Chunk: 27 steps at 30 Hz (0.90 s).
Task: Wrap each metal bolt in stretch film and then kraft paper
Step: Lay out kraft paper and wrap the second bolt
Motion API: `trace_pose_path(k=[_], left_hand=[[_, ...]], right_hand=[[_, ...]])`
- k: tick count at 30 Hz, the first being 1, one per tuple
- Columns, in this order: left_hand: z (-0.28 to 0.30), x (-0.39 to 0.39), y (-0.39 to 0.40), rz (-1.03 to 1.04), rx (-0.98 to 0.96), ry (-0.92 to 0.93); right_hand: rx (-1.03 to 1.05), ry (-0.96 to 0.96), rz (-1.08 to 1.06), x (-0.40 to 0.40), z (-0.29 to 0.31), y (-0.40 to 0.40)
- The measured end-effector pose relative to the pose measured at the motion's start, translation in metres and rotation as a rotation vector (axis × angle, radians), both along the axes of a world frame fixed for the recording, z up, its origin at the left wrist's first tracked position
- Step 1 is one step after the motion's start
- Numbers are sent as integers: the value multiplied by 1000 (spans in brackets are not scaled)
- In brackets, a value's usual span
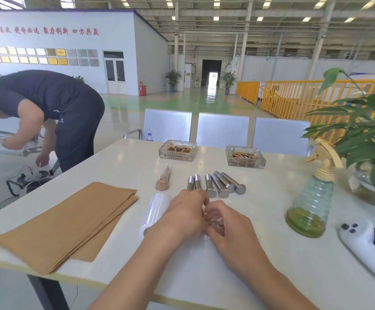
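Bolt (213,222) sits pinched between left hand (183,217) and right hand (229,227) — both grips clenched round it to snug film, stretch-film roll (154,212) just left.

Counted around the stretch-film roll (154,213), one only. Six bare metal bolts (217,185) just beyond it, to the right. One wrapped bolt (163,180) just past its far end. One stack of kraft paper sheets (70,222) to its left, sheet number impossible to tell. Two glass ashtrays (177,150) farther beyond. One spray bottle (311,204) well to its right. Two hands (183,217) beside it.
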<state>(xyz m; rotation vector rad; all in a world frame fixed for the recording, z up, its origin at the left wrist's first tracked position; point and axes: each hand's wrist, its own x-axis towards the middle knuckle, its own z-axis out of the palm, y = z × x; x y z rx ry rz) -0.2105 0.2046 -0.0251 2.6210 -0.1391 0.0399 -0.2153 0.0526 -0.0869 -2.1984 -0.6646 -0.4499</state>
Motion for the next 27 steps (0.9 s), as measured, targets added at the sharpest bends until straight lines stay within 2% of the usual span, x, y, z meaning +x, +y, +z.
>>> trace_pose_path(k=[4, 8, 11, 13, 15, 17, 20, 23, 25, 27], left_hand=[[3, -1, 2, -35, 25, 36], [21, -5, 27, -58, -58, 56], [24, -4, 49, 163, 161, -92], [18, -6, 59, 298, 296, 16], [9, -9, 61, 318, 291, 183], [2, -13, 58, 308, 271, 203], [13, -14, 57, 326, 125, 138], [46, -19, 50, 346, -200, 6], [68, -23, 37, 294, -389, -84], [80, -24, 17, 217, -458, -116]], right_hand=[[-154, -86, -51, -9, 1, 6], [-271, -174, -116, -25, 4, 8], [-373, -146, -127, -30, 4, 6], [-380, -144, -133, -31, 6, 5], [-383, -124, -127, -32, 9, 5], [-395, -96, -127, -35, 11, 6], [-446, -51, -142, -40, 9, 5], [-488, -26, -134, -43, 9, 4], [-515, -23, -128, -44, 11, 4], [-537, -24, -109, -45, 13, 3]])
